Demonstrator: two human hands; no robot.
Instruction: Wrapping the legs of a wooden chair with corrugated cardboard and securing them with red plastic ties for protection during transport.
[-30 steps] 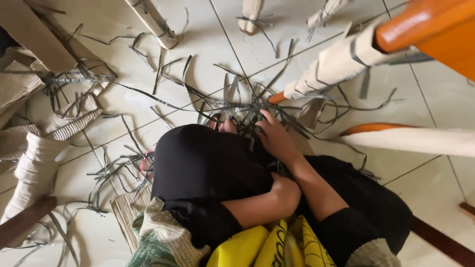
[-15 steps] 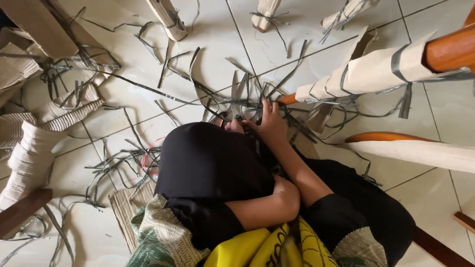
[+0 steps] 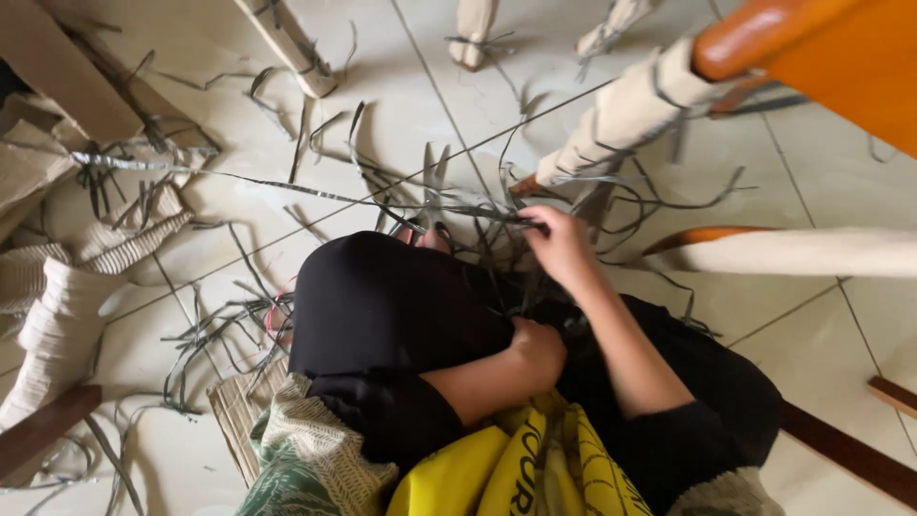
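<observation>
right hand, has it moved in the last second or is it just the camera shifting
Yes. The right hand has stretched out from the raised knee toward the wrapped chair leg, now gripping grey strips on the floor.

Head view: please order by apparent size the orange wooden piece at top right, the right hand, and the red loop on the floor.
1. Orange wooden piece, though nearness to the camera may enlarge it.
2. Right hand.
3. Red loop, partly hidden.

Only one view was given: a camera worn on the person's head, aimed steeply down past bent knees at the tiled floor [image 3: 802,325]. It sat close above both hands, with wrapped wooden chair legs [image 3: 621,119] crossing its upper right part.
</observation>
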